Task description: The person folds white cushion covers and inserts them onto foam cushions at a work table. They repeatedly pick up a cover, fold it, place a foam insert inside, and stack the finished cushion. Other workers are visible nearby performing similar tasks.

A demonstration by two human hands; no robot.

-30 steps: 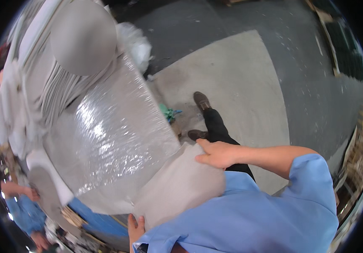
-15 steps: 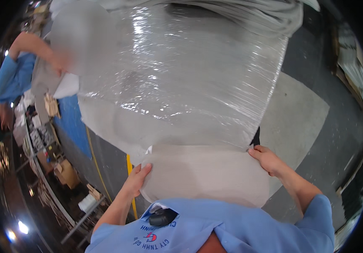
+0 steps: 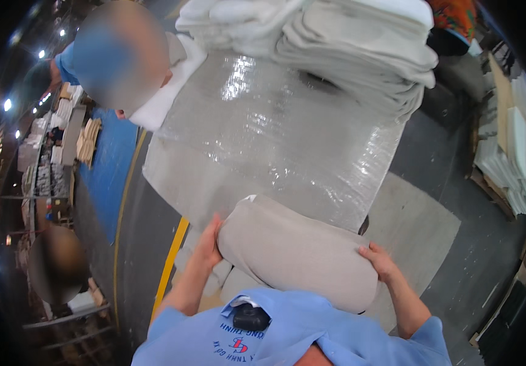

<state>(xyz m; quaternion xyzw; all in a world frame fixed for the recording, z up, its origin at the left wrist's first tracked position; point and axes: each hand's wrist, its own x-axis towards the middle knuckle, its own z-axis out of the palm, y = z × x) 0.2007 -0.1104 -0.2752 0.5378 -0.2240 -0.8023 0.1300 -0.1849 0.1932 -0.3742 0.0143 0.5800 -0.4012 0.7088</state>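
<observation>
Since the earlier frame, the beige, fabric-covered oblong cushion has swung askew: right end now nearer the body than the left. Broad grey work surface, covered in glossy clear plastic film, fills the middle. On its far side: layered stack of pale grey soft pads. Cushion at the near edge, before the chest; contact there unclear. Bare left hand and bare right hand grasp its opposite ends.
</observation>
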